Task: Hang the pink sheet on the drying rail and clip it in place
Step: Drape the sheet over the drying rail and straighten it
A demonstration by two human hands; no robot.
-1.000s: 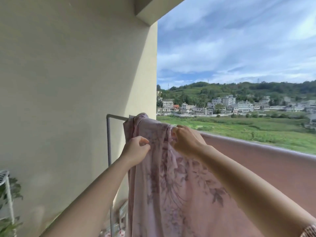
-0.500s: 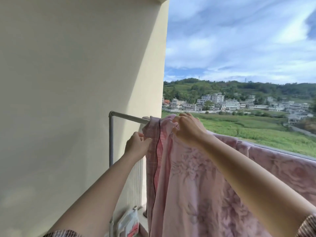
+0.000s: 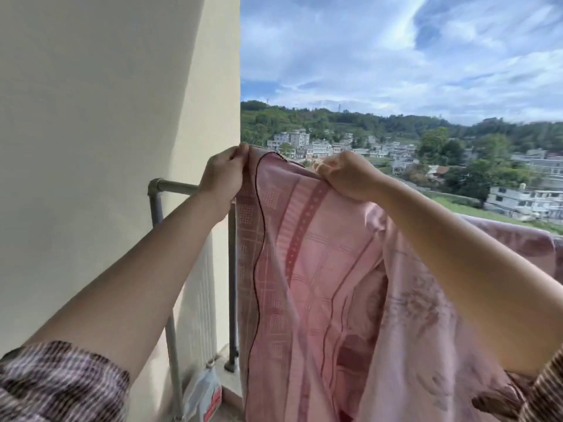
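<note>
The pink sheet [image 3: 320, 269], patterned with squares and faint flowers, hangs in front of me and trails right over the rail [image 3: 518, 236]. My left hand [image 3: 224, 175] pinches its top corner, lifted above the grey metal drying rail [image 3: 173, 187]. My right hand [image 3: 347, 173] grips the top edge a short way to the right. The stretch of edge between my hands is taut and raised. The rail behind the sheet is hidden. No clip is in view.
A cream wall [image 3: 106, 147] stands close on the left. The rack's grey posts [image 3: 157, 214] run down to the floor, and a white plastic bottle [image 3: 202, 391] sits at their foot. Beyond the rail lie fields, houses and hills.
Both hands have lifted the sheet's corner up above the rail and spread it apart. The checked underside now faces me, and my view has shifted right and closer.
</note>
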